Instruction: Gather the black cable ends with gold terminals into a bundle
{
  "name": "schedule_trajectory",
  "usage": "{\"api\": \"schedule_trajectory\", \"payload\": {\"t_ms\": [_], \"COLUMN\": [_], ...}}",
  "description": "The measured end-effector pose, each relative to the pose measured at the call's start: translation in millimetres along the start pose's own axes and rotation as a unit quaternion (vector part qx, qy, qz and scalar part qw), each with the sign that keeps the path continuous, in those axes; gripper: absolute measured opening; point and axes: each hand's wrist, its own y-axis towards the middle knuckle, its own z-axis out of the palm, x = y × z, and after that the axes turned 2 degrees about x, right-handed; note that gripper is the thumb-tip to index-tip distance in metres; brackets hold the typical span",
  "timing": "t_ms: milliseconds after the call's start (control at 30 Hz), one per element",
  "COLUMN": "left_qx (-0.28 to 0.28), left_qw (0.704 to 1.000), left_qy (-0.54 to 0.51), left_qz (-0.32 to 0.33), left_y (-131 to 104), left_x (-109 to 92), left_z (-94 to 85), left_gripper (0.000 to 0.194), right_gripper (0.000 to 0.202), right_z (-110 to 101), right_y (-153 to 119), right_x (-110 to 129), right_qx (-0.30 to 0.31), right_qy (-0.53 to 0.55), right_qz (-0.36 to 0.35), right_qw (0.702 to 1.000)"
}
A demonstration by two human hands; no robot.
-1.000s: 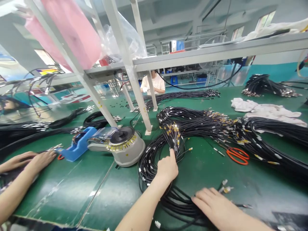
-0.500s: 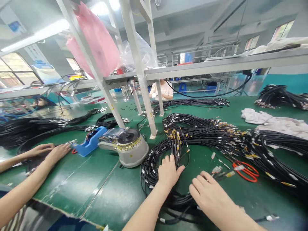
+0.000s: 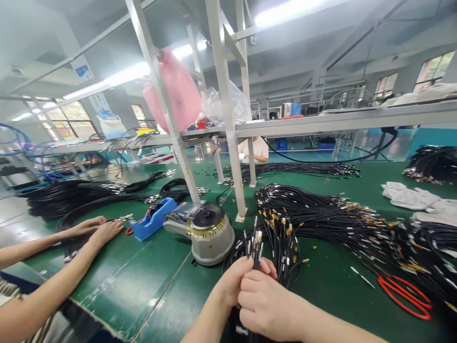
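Bunch of black cables (image 3: 254, 247): held upright just above the tabletop (image 3: 171, 290), its metal ends standing free above the fingers, in front of the yellow-tipped cable bundle (image 3: 281, 238).
Left hand (image 3: 236, 282): the grip is closed on the bunch, the thumb pressing near the ends.
Right hand (image 3: 268, 302): the grip is also closed, its fingers curled round the same bunch, below the left thumb.
Step in hand: it seems to be the gathering of the ends together.
Next move: it would call for a firm grip, so that no end slips out of line.
Green surface: it carries a grey tape dispenser (image 3: 213, 244), a blue tape holder (image 3: 153, 223), red-orange handles (image 3: 405, 296), white gloves (image 3: 410, 197) and a large cable pile (image 3: 317, 216).
Neighbour at left: a co-worker's hands (image 3: 107, 232) rest near the blue holder.
Room: a metal shelf (image 3: 321, 123) crosses over the surface, a pink bag (image 3: 180, 93) hangs by its posts, and ceiling lamps are lit.
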Motion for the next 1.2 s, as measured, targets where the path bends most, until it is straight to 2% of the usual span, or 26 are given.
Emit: {"api": "schedule_trajectory", "payload": {"t_ms": [67,133,200,233,267,333,367,433,500,567,633,800,900,1033,1100,1200], "left_qx": [-0.019,-0.074,-0.141,-0.155,-0.147,-0.081,-0.041,0.010,0.022,0.023,0.018,-0.055,-0.082,-0.109,-0.125,-0.138], "left_qw": [1.000,0.996,0.987,0.984,0.984,0.989,0.990,0.991,0.992,0.991,0.989,0.981,0.979,0.978,0.978,0.980], "left_qy": [-0.013,-0.039,-0.068,-0.084,-0.101,-0.127,-0.133,-0.132,-0.126,-0.133,-0.148,-0.184,-0.184,-0.173,-0.159,-0.134], "left_qz": [0.002,0.003,0.023,0.026,0.021,-0.003,-0.015,-0.017,-0.009,-0.003,0.005,0.020,0.025,0.037,0.040,0.042], "left_y": [2,5,8,8,9,11,13,16,19,20,20,17,16,16,15,16], "left_x": [-2,-3,-4,-3,-2,3,7,14,19,20,19,15,11,3,-1,-3], "left_z": [-4.9,-7.6,-9.1,-9.6,-10.1,-11.2,-11.7,-12.7,-13.3,-13.0,-11.7,-4.5,1.2,8.4,12.0,18.2], "left_gripper": [0.029,0.024,0.016,0.014,0.013,0.014,0.015,0.016,0.019,0.024,0.030,0.041,0.043,0.034,0.030,0.028], "right_gripper": [0.027,0.030,0.028,0.027,0.029,0.039,0.041,0.042,0.043,0.044,0.044,0.042,0.041,0.037,0.025,0.020], "right_z": [6,8,4,0,-5,-15,-20,-26,-28,-27,-26,-29,-33,-35,-38,-46], "right_y": [3,-1,-11,-16,-22,-26,-24,-11,9,29,42,46,38,28,23,13], "right_x": [1,-2,-16,-27,-40,-68,-81,-101,-112,-114,-113,-107,-106,-105,-103,-99], "right_qx": [-0.013,-0.043,-0.082,-0.100,-0.120,-0.140,-0.130,-0.086,-0.036,-0.002,0.030,0.081,0.068,-0.003,0.012,0.030], "right_qy": [0.002,-0.004,0.001,0.004,0.014,0.030,0.073,0.196,0.332,0.425,0.467,0.448,0.460,0.453,0.452,0.446], "right_qz": [0.009,0.031,0.062,0.080,0.126,0.230,0.292,0.371,0.387,0.377,0.372,0.383,0.388,0.438,0.464,0.496], "right_qw": [1.000,0.999,0.995,0.992,0.985,0.963,0.945,0.904,0.860,0.823,0.802,0.804,0.796,0.777,0.762,0.745]}}
